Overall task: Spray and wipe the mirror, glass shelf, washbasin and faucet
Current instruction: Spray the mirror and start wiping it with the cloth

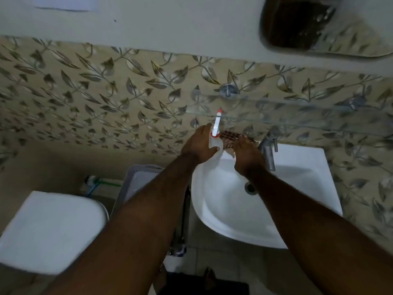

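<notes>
- Two hands meet at the back rim of the washbasin [223, 209], at about 12 o'clock from the person.
- Left hand [198, 145] is closed round the body of a white spray bottle [215, 133]; its red-tipped nozzle points up and away, toward 12 o'clock.
- Right hand [246, 154] lies flat, fingers spread, on a checked cloth [230, 137] just beside the bottle; whether it grips the cloth I cannot tell.
- Glass shelf [297, 116] runs 9 to 3 o'clock, just beyond the nozzle tip, its left end nearest the bottle.
- Faucet [269, 149] stands at 3 o'clock of the right hand, close by.
- Mirror [323, 24] hangs well apart, up at 1 o'clock.
- Judged so, the left hand is placed to spray the shelf.
</notes>
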